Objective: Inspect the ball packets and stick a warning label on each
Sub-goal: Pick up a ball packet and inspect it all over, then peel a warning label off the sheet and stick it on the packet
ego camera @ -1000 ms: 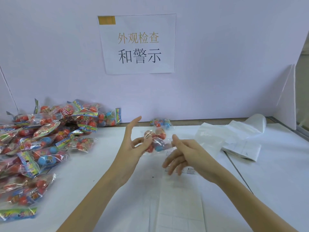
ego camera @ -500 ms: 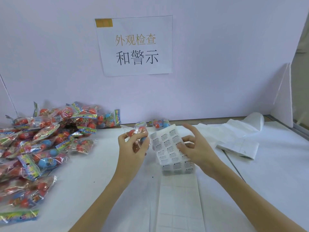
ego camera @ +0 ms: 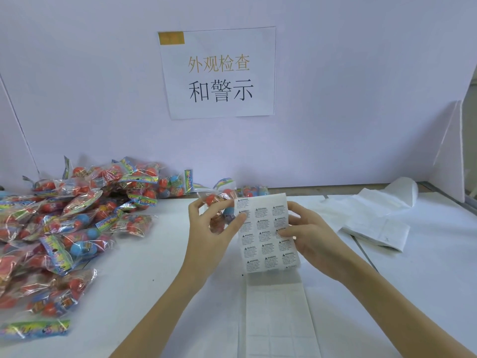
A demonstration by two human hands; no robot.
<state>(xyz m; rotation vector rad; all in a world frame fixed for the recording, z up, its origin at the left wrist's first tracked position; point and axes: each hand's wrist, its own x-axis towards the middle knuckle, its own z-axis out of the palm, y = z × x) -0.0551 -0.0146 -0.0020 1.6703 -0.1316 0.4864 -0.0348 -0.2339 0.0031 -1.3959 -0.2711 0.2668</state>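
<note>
My left hand (ego camera: 210,228) grips a clear packet of red and blue balls (ego camera: 216,201) at the middle of the table, and its thumb touches the left edge of the label sheet. The white sheet of warning labels (ego camera: 267,228) is lifted upright from its strip. My right hand (ego camera: 307,235) holds the sheet's right side, thumb on the front and fingers behind. A big heap of colourful ball packets (ego camera: 72,220) fills the table's left side.
The used backing strip (ego camera: 277,313) runs from the sheet towards me. Folded white backing paper (ego camera: 376,226) and a paper roll (ego camera: 402,187) lie at the right. A partition wall with a printed sign (ego camera: 218,73) stands behind. One more packet (ego camera: 251,190) lies by the wall.
My hands had held the packet between them; then my right hand let go and raised the label sheet. Now the sheet stands higher and my left thumb rests at its edge.
</note>
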